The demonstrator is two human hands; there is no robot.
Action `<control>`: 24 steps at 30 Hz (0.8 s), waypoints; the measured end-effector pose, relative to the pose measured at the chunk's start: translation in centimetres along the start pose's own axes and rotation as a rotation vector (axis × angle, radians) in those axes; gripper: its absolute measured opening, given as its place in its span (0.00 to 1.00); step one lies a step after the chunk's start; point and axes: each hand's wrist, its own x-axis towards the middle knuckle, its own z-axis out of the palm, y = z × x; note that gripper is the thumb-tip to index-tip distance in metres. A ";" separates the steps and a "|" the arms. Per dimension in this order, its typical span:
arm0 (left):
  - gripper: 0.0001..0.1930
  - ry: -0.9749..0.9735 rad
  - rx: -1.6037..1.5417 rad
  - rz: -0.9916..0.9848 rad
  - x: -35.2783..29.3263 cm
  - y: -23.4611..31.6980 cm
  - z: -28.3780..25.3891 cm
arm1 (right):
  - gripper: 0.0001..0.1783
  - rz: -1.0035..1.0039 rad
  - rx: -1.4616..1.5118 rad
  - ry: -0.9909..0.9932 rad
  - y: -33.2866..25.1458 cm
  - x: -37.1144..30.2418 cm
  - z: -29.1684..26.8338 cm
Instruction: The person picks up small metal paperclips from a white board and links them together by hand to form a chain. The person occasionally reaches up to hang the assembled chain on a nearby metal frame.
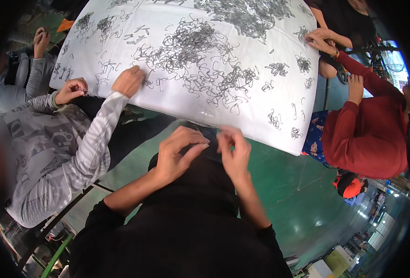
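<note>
My left hand (182, 150) is held over my lap, just in front of the table's near edge. Its thumb and forefinger pinch together, with a tiny pale glint at their tips that is too small to name. Close by on its right, my right hand (235, 150) hovers with bent fingers smeared by motion; what it holds, if anything, cannot be seen. Beyond both hands, a large pile of thin dark curved wire pieces (186, 46) spreads over the white tabletop (168, 99). Looser curved pieces (228, 85) trail toward the near side.
A heap of short dark slim pieces (251, 18) lies at the far side, with small clusters (302, 64) toward the right. At left, a person in a grey patterned top (52, 153) reaches onto the table. At right sits a person in a dark red top (367, 134).
</note>
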 end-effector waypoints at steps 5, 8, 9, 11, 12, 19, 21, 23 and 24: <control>0.05 0.042 0.002 -0.014 -0.1 0.1 -0.1 | 0.07 -0.119 -0.339 -0.096 5.1 12.0 2.1; 0.06 0.069 0.025 0.009 -0.1 0.0 0.1 | 0.10 -0.111 -0.559 -0.148 7.0 17.2 4.5; 0.06 0.077 0.036 0.023 -0.1 0.0 0.1 | 0.10 -0.093 -0.631 -0.183 7.3 18.2 5.1; 0.06 0.085 0.051 0.010 -0.2 0.0 0.0 | 0.09 -0.086 -0.749 -0.242 7.7 19.4 6.1; 0.07 0.086 0.056 0.011 -0.2 -0.1 0.0 | 0.07 -0.096 -0.794 -0.265 7.9 19.8 6.4; 0.07 0.127 0.013 -0.039 -0.4 -0.4 -0.8 | 0.09 -0.010 -0.418 -0.178 8.5 19.2 2.9; 0.07 0.116 0.001 -0.060 -0.4 -0.5 -0.8 | 0.09 0.145 -0.131 -0.164 7.2 17.8 1.1; 0.07 0.103 -0.038 -0.114 -0.5 -0.5 -0.6 | 0.06 0.275 0.206 -0.139 5.1 14.6 -0.2; 0.06 0.098 -0.059 -0.138 -0.5 -0.4 -0.6 | 0.06 0.230 0.300 -0.139 3.8 12.5 -0.7</control>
